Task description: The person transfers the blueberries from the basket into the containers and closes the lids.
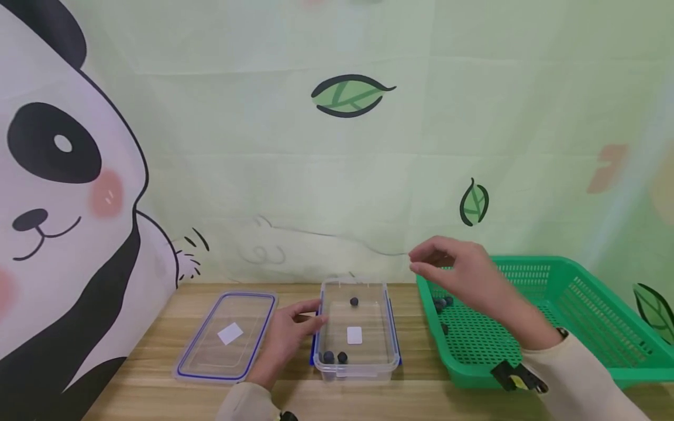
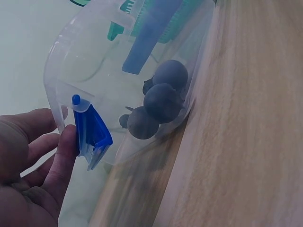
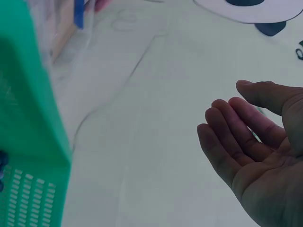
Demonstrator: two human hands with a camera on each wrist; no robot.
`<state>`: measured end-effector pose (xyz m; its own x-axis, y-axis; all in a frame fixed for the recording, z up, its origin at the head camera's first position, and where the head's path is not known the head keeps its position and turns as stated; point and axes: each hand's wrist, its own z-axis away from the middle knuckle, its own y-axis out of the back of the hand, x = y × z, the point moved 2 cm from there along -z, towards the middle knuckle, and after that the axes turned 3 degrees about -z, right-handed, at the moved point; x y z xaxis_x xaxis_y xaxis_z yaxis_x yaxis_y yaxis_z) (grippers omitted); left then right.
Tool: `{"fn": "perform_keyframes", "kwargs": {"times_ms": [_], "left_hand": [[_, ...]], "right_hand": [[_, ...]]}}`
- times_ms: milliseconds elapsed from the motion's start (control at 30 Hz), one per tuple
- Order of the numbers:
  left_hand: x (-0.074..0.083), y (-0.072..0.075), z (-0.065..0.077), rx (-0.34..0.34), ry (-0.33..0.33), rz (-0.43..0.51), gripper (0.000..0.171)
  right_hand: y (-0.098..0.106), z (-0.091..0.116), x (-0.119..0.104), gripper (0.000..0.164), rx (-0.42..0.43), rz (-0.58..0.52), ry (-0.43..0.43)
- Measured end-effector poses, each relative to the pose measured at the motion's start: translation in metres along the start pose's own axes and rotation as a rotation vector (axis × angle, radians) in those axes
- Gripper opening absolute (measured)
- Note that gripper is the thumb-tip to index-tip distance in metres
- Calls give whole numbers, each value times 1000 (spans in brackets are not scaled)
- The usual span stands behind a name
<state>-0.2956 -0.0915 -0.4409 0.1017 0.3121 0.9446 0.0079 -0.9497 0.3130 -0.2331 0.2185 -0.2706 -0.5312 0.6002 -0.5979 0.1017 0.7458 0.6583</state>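
A clear plastic food container [image 1: 363,369] with blue side clips stands on the table, three blueberries [image 1: 354,302] visible inside it in the head view. At its left side my left hand [image 1: 288,332] holds the rim between thumb and fingers, close by a blue clip [image 2: 92,135]. Dark round blueberries [image 2: 163,101] show through its wall in the left wrist view. My right hand [image 1: 463,272] is raised over the left edge of a green plastic basket [image 1: 453,371], its fingers loosely bent with nothing in them. More blueberries [image 1: 442,303] lie along the basket's left side.
The container's clear lid [image 1: 210,365], edged in blue, lies flat on the wooden table [image 1: 152,386] left of the container, partly beside my left forearm. A printed cloth [image 1: 253,146] with a panda and leaves hangs upright behind the table.
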Motion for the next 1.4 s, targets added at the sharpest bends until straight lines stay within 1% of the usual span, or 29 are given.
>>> {"fn": "perform_keyframes", "kwargs": {"times_ms": [233, 433, 567, 800, 1033, 1267, 1400], "left_hand": [[-2, 1, 0, 1, -9, 4, 41], [0, 0, 2, 5, -12, 3, 40], [2, 0, 2, 3, -12, 3, 40], [2, 1, 2, 0, -13, -2, 41], [-1, 1, 1, -2, -15, 1, 39], [-3, 1, -1, 1, -16, 32, 40], [-3, 1, -1, 2, -14, 26, 40]], "right_hand": [[17, -11, 36, 21, -42, 31, -69], [23, -16, 66, 26, -75, 43, -128], [23, -16, 86, 27, -102, 63, -143], [21, -17, 118, 26, -150, 119, -167], [15, -15, 143, 26, -236, 136, -189], [2, -15, 167, 20, -314, 189, -167], [-6, -15, 177, 16, -353, 212, -158]]}}
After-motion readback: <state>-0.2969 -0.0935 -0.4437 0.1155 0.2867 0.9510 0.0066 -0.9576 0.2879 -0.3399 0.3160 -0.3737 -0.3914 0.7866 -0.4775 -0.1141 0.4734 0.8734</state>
